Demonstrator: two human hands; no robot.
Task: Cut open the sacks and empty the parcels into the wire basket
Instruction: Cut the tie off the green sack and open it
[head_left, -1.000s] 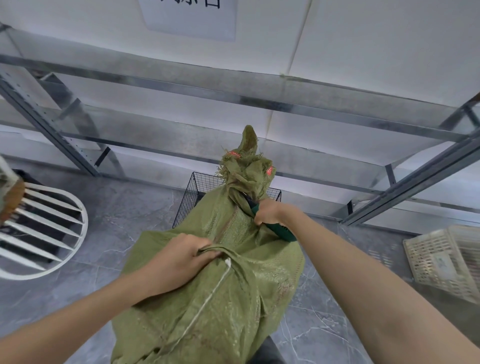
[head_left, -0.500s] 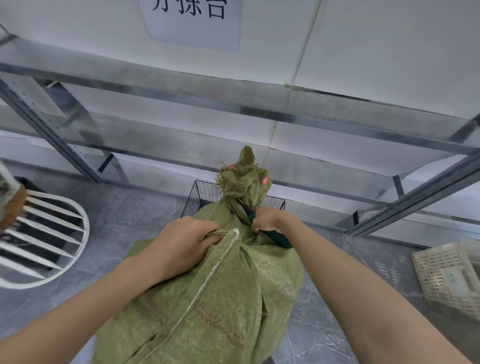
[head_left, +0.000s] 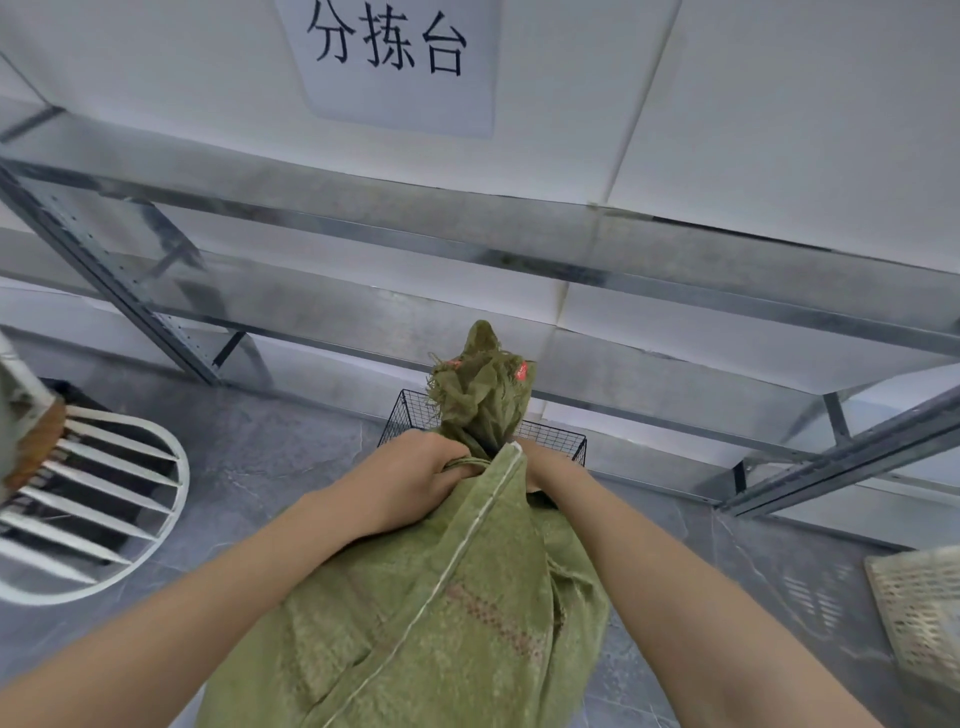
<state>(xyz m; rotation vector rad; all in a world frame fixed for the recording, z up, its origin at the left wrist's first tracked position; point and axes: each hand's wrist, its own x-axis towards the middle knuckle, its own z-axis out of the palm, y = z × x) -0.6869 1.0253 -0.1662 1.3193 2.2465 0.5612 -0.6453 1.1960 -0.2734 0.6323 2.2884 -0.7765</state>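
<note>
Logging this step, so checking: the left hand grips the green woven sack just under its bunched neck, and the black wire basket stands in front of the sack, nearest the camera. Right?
Not quite. The left hand does grip the green woven sack just under its bunched neck, but the black wire basket stands behind the sack, on its far side, as the head view shows.

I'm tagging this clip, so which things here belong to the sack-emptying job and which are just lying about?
In the job: green woven plastic sack; black wire basket behind it; left hand gripping the sack; right hand, mostly hidden.
Lying about: white slatted round rack; pale plastic lattice crate; grey metal shelving; white paper wall sign.
</note>
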